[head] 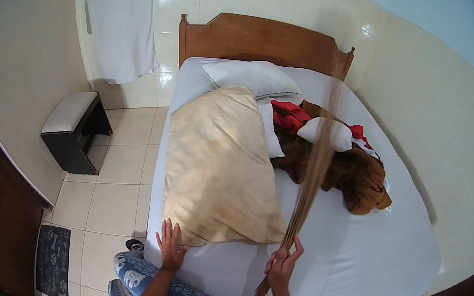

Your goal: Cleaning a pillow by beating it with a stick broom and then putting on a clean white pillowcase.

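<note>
My right hand [282, 268] is closed around the lower part of a stick broom [305, 197], a bundle of thin brown sticks whose upper end is blurred over the bed. With its fingers spread, my left hand [171, 247] rests at the lower left corner of a large beige pillow [220, 164]. Both lie over a mattress with a white fitted sheet [349, 261]. A white pillow [258, 78] lies beyond the beige one. Brown cloth [359, 178], red cloth [288, 116] and a small white cushion [308, 131] are heaped to the right.
A wooden headboard [273, 41] closes the bed's far end, and a tiled wall runs along its right. On the left stand a dark stool with a pale seat [71, 113] and a hanging white cloth [121, 11]. A dark patterned mat [54, 258] lies on the tiled floor.
</note>
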Tool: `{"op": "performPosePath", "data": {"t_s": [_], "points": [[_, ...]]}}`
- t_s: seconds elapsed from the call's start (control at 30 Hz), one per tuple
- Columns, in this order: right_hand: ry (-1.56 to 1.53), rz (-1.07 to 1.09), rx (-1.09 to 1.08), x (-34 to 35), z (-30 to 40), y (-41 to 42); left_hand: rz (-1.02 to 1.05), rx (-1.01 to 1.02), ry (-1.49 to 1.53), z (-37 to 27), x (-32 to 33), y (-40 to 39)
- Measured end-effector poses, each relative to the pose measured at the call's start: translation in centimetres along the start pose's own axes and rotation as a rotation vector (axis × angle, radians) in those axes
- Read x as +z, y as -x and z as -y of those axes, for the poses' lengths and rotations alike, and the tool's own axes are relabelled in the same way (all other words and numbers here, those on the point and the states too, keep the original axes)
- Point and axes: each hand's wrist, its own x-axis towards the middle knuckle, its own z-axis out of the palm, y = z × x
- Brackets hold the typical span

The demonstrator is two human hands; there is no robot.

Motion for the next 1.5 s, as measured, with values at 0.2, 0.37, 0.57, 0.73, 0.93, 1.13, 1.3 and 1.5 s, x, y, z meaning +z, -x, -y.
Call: {"op": "performPosePath", "data": {"t_s": [0.2,0.37,0.57,0.73,0.93,1.13,1.3,1.5], "points": [[0.742,0.402,-0.078,-3.3,-9.9,3.3,-0.017,-0.019,0.067,-0.5,1.2,-0.2],[0.584,0.293,-0.021,-2.2,1.1,1.0,-0.050,-0.069,0.044,0.8,0.5,0.2],[0.600,0.303,-0.624,-3.5,-3.4,-6.6,-0.090,-0.127,0.132,0.6,0.3,-0.3],[0.948,0.652,-0.124,-1.2,4.0,-10.0,-0.030,-0.147,0.101,2.3,0.4,0.6],[0.654,0.351,-0.447,4.0,6.7,-9.1,-0.063,-0.149,0.128,1.0,-0.7,0.3],[1.246,0.685,-0.024,5.9,2.9,-14.1,-0.041,-0.126,0.136,1.1,0.3,0.3],[0.807,0.748,-0.048,12.1,13.3,-10.7,-0.086,-0.145,0.120,2.3,-0.9,1.1],[1.004,0.586,-0.624,15.4,5.4,-17.3,-0.049,-0.138,0.152,1.2,-0.7,0.2]]}}
